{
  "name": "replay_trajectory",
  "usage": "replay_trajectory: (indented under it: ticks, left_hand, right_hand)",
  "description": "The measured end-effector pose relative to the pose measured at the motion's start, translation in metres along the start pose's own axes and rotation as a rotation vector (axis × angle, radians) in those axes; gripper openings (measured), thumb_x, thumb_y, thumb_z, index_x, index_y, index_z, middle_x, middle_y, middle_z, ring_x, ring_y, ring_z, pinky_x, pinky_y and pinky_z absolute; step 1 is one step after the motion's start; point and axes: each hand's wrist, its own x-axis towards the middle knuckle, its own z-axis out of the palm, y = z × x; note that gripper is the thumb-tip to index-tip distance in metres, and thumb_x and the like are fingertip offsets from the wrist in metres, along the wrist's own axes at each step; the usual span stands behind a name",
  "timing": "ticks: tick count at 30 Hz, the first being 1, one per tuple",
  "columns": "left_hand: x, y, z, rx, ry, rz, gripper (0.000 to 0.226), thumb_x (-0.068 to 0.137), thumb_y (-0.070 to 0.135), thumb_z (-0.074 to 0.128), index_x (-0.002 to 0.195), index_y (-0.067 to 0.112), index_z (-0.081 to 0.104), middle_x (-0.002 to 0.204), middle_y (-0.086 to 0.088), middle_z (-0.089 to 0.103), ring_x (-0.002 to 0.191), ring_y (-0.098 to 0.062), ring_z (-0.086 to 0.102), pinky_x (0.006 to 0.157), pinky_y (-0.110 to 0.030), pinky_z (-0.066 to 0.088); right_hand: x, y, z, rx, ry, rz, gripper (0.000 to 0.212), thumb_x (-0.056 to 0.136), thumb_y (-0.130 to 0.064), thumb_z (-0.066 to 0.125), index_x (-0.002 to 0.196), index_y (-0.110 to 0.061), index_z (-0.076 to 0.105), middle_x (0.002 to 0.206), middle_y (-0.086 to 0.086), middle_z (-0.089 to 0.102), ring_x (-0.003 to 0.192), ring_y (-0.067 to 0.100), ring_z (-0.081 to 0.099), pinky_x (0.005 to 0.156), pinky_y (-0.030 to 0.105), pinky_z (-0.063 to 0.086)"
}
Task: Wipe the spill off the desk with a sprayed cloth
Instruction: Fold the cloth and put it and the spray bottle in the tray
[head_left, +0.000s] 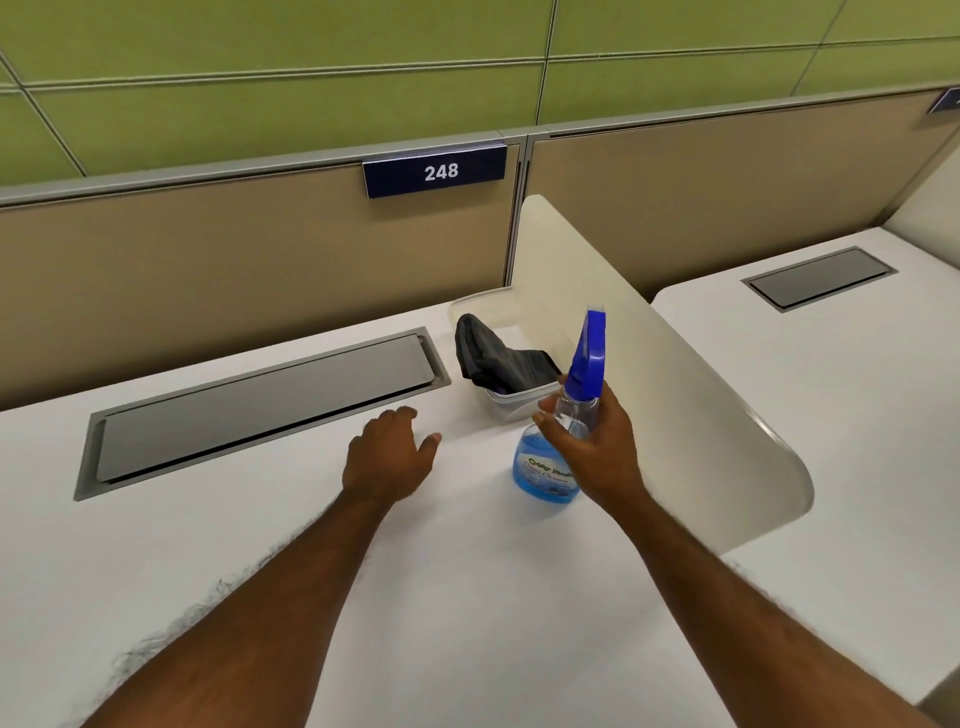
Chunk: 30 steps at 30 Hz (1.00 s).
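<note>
My right hand (597, 447) is wrapped around the neck of a clear spray bottle (545, 467) with blue liquid and a blue trigger head, held just above the white desk (415, 597). A dark grey cloth (498, 358) lies bunched in a clear plastic tub (511, 405) just behind the bottle. My left hand (389, 457) hovers over the desk to the left of the bottle, fingers apart, holding nothing. No spill shows on the desk surface.
A grey metal cable-tray lid (260, 410) is set into the desk at the left. A cream divider panel (675, 405) stands close on the right of the bottle. A tan partition with a sign reading 248 (436, 170) closes the back. A neighbouring desk (841, 395) lies beyond the divider.
</note>
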Motion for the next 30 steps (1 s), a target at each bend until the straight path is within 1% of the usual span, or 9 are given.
replay_trajectory:
  ticks: [2, 6, 11, 15, 18, 20, 26, 28, 30]
  left_hand:
    - [-0.006, -0.012, 0.002, 0.049, -0.015, 0.003, 0.057, 0.094, 0.05, 0.048, 0.141, 0.017, 0.044, 0.146, -0.006, 0.048, 0.133, -0.027, 0.044, 0.107, -0.044, 0.036]
    - [-0.01, -0.024, 0.0, 0.048, 0.018, -0.011, 0.054, 0.094, 0.049, 0.049, 0.138, 0.017, 0.047, 0.142, -0.003, 0.051, 0.131, -0.026, 0.045, 0.106, -0.042, 0.037]
    - [0.0, -0.02, -0.005, -0.007, 0.098, 0.012, 0.051, 0.093, 0.049, 0.052, 0.134, 0.018, 0.051, 0.138, -0.002, 0.056, 0.128, -0.025, 0.049, 0.103, -0.041, 0.039]
    - [0.011, -0.005, -0.007, -0.057, 0.125, 0.046, 0.053, 0.092, 0.05, 0.053, 0.134, 0.017, 0.052, 0.136, -0.003, 0.057, 0.126, -0.024, 0.051, 0.101, -0.04, 0.042]
    - [0.019, 0.006, -0.007, -0.092, 0.127, 0.038, 0.053, 0.092, 0.049, 0.054, 0.134, 0.018, 0.051, 0.135, -0.004, 0.058, 0.124, -0.025, 0.053, 0.098, -0.04, 0.044]
    - [0.024, 0.012, -0.006, -0.143, 0.12, 0.024, 0.052, 0.092, 0.045, 0.057, 0.135, 0.017, 0.05, 0.133, -0.005, 0.059, 0.121, -0.025, 0.055, 0.096, -0.038, 0.045]
    - [0.034, 0.038, 0.007, -0.587, -0.176, -0.04, 0.07, 0.088, 0.033, 0.068, 0.148, 0.019, 0.034, 0.148, -0.008, 0.046, 0.127, -0.025, 0.053, 0.099, -0.033, 0.045]
    - [0.035, 0.049, 0.014, -0.658, -0.217, -0.04, 0.073, 0.09, 0.033, 0.066, 0.152, 0.023, 0.027, 0.154, -0.007, 0.038, 0.133, -0.025, 0.046, 0.105, -0.036, 0.043]
    - [0.035, 0.06, 0.019, -0.796, -0.245, -0.066, 0.071, 0.092, 0.035, 0.062, 0.152, 0.026, 0.025, 0.156, -0.006, 0.034, 0.133, -0.026, 0.046, 0.102, -0.039, 0.048]
  right_hand:
    - [0.0, 0.0, 0.003, -0.003, 0.035, -0.004, 0.038, 0.082, -0.015, 0.077, 0.111, -0.022, 0.053, 0.104, -0.001, 0.066, 0.089, 0.013, 0.062, 0.088, 0.042, 0.052]
    - [0.007, -0.005, 0.001, 0.047, 0.097, -0.038, 0.035, 0.079, -0.005, 0.077, 0.097, -0.027, 0.056, 0.086, -0.006, 0.067, 0.082, 0.015, 0.066, 0.083, 0.042, 0.056]
    - [0.04, -0.033, -0.019, 0.113, 0.105, -0.096, 0.022, 0.08, -0.008, 0.075, 0.097, -0.012, 0.061, 0.091, 0.011, 0.071, 0.086, 0.029, 0.07, 0.084, 0.047, 0.059]
    - [0.079, -0.074, -0.034, 0.205, 0.024, -0.215, 0.023, 0.078, -0.031, 0.078, 0.082, -0.013, 0.064, 0.075, 0.007, 0.071, 0.071, 0.029, 0.07, 0.072, 0.039, 0.059]
    - [0.114, -0.093, -0.035, 0.203, 0.001, -0.278, 0.011, 0.081, -0.017, 0.07, 0.084, -0.01, 0.062, 0.076, 0.009, 0.07, 0.07, 0.028, 0.07, 0.073, 0.04, 0.06]
    - [0.138, -0.098, -0.029, 0.172, 0.004, -0.296, 0.011, 0.08, -0.01, 0.067, 0.088, -0.006, 0.061, 0.08, 0.012, 0.068, 0.072, 0.027, 0.07, 0.074, 0.039, 0.06]
    - [0.196, -0.09, 0.011, 0.069, -0.061, -0.303, 0.014, 0.081, -0.009, 0.07, 0.086, -0.014, 0.058, 0.075, 0.001, 0.06, 0.073, 0.018, 0.06, 0.077, 0.036, 0.054]
    - [0.212, -0.079, 0.026, 0.035, -0.106, -0.277, 0.012, 0.083, -0.01, 0.069, 0.09, -0.009, 0.06, 0.079, 0.006, 0.063, 0.077, 0.025, 0.063, 0.081, 0.037, 0.054]
    - [0.224, -0.068, 0.038, -0.006, -0.146, -0.248, 0.016, 0.083, -0.012, 0.069, 0.095, -0.007, 0.061, 0.086, 0.011, 0.066, 0.084, 0.029, 0.066, 0.082, 0.036, 0.055]
